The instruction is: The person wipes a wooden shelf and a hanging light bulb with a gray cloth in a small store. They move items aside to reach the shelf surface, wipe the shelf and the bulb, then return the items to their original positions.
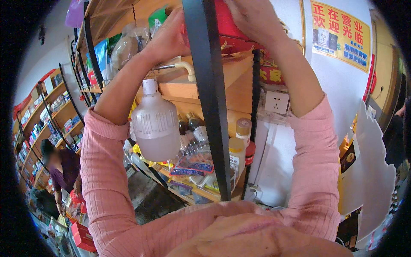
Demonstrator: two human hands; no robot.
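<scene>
Both of my arms reach up to a red box (231, 25) high on a wooden shelf, behind a black metal upright (208, 80). My left hand (170, 35) is at the box's left side, its fingertips partly hidden by the upright. At the box's right side, my right hand (252, 17) touches it, with its fingers cut off by the picture's top edge. A white bulb-shaped lamp (155, 128) hangs from a hook below my left forearm. The shelf board (237, 69) shows under the box.
Bottles and jars (237, 151) and packaged goods (192, 163) fill the lower shelf. A wall socket (276, 102) is at the right, near a yellow poster (341, 35) bearing writing. Another person (64, 170) stands by stocked shelves (48, 125) at far left. A white panel (372, 180) stands at right.
</scene>
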